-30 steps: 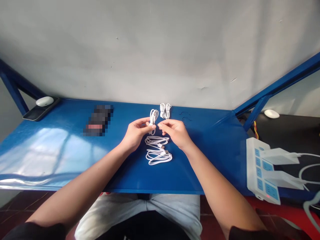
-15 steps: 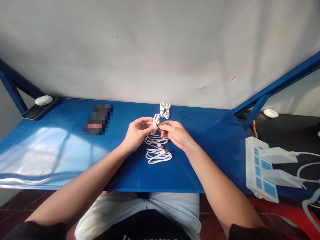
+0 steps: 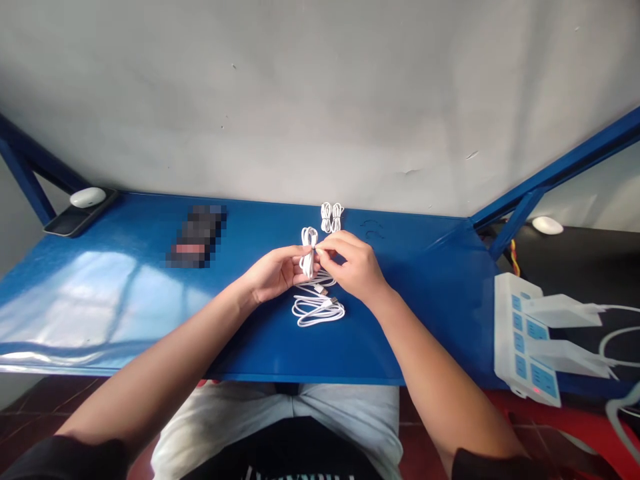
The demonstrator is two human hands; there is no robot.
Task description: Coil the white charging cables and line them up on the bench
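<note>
My left hand (image 3: 273, 275) is closed round a coiled white USB cable (image 3: 307, 264), holding the bundle upright over the table. At the middle of that bundle, the thumb and index finger of my right hand (image 3: 359, 268) pinch a thin black twist tie (image 3: 314, 248), mostly hidden by the fingers. Below the hands lie two loosely coiled white cables, the nearer one (image 3: 316, 315) with its metal USB plug showing; the farther one (image 3: 320, 288) is partly covered. Behind the hands, two tied cable bundles (image 3: 332, 217) rest side by side.
Several thin black ties (image 3: 373, 231) lie on the blue table (image 3: 430, 293) right of the tied bundles. A blurred-out dark object (image 3: 199, 233) is at left, and a black tray (image 3: 75, 223) with a white mouse (image 3: 88, 197) beyond it. A power strip (image 3: 520, 340) with white chargers stands at right.
The held bundle has turned to face me more and shifted slightly left. My right hand has rotated, its knuckles higher, and now pinches at the bundle's middle.
</note>
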